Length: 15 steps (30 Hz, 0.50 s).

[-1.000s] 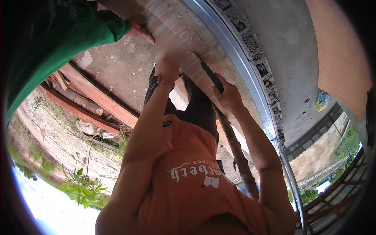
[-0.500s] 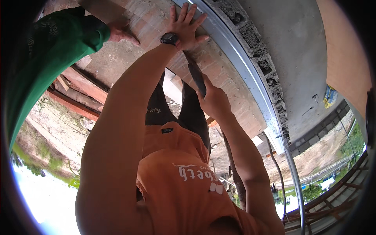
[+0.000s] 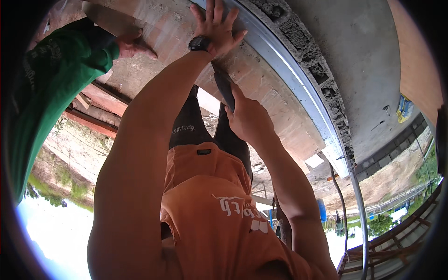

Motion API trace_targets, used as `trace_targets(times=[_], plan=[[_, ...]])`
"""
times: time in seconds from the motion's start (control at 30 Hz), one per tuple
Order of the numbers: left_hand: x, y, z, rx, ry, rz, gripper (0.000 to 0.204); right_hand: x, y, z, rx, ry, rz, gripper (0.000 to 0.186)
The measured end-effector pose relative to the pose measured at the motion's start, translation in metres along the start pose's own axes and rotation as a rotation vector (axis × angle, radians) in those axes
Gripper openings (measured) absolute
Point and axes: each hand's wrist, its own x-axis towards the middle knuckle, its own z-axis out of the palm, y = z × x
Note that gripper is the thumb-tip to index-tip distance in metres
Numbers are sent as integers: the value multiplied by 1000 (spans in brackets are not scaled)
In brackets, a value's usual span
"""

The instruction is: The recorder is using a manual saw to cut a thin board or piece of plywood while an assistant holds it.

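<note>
My left hand lies spread on a worn wooden board, beside the edge of a long silver metal channel. A dark watch is on that wrist. My right hand is closed round the black handle of a long tool, whose thin end runs up along the board toward my left wrist; I cannot make out exactly what tool it is. Just left of my left hand, another person's hand, at the end of a green sleeve, also rests on the board.
A rough hollow-block edge runs beside the channel, with grey concrete beyond and a blue-and-yellow bag at the right. Wooden planks lie at the left. A metal pipe and thin wooden poles stand at the lower right.
Since a second ago my left hand has moved up and spread out on the board. My right hand, with the tool, has moved up and left. The other person's hand has shifted left in view.
</note>
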Motion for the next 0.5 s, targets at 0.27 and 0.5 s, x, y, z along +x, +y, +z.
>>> trace_targets(times=[0.27, 0.5], plan=[[0, -7, 4, -1, 51, 21, 75, -5, 27, 9, 49, 64, -101, 60], [0, 5, -2, -33, 19, 49, 74, 7, 95, 45, 134, 236, -313, 66]])
